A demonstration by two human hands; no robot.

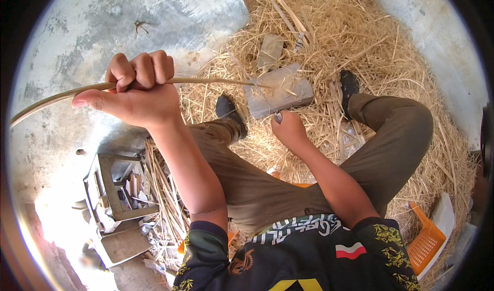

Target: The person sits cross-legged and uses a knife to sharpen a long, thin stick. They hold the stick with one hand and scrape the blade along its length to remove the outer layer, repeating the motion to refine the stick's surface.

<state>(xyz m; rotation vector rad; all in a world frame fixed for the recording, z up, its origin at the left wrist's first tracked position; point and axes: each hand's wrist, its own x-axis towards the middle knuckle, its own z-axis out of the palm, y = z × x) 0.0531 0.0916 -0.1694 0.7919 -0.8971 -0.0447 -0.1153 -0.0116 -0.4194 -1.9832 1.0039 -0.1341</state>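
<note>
- A grey concrete floor (77, 28) is seen, stained and sunlit; its middle and far part are buried under a heap of dry straw (360, 38).
- The person is seated over an orange plastic crate (426, 239), knees spread, olive trousers (267, 188), dark shoes planted in the straw.
- The left hand (135, 87) is raised near the floor's left side, fingers curled tight around a long thin cane strip (46, 99).
- The strip is noted running from the left rim of the view, through the fist, rightward to a grey stone block (280, 91) that lies on the straw between the shoes.
- The right hand (289, 129) is lowered at the block's near edge, closed about a small metal blade (278, 117); only the tip shows, so the tool's kind cannot be fixed.
- The strip's far end is lost against the straw on the block; contact with the blade cannot be told.
- A second, smaller grey slab (271, 50) is recorded just beyond the block, half covered by straw.
- Split cane pieces (290, 15) lie on the heap toward its far edge.
- At the near-left corner of the floor a grey metal frame box (116, 188) filled with scraps is seen, partly washed out by glare.
- A bundle of straight stalks (164, 193) lies between that box and the left leg.
- The crate is mostly hidden by the body; only its right corner and slivers by the waist show.
</note>
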